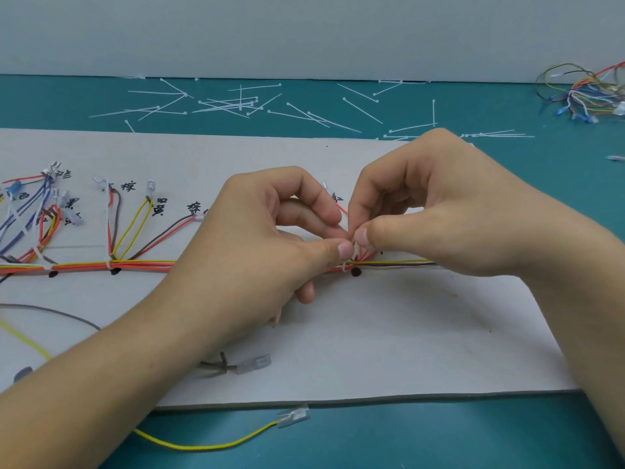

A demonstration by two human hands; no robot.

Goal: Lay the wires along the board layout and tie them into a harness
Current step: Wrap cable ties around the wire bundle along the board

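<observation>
At the middle of the board [372, 333], the left hand [257, 238] and right hand [439, 204] both pinch red wires [367, 253] rising from the trunk [142, 265], just above a tie [344, 266]; likely binding this branch; next, cinching needs a steady pull; spare ties [230, 103] lie on the surface [439, 434] behind.

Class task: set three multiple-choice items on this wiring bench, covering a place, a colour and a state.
1. Where do the loose cable ties lie? A on the teal mat beyond the board; B at the board's near edge; C in a tray.
2. What colour is the loose wire on the mat in front of the board? A blue; B yellow; C green.
3. What are the left hand and right hand doing? A resting flat; B pinching the harness wires; C holding scissors.
Answers: 1A, scattered behind the board; 2B, plainly yellow; 3B, thumbs and fingertips meet on the wires.
</observation>
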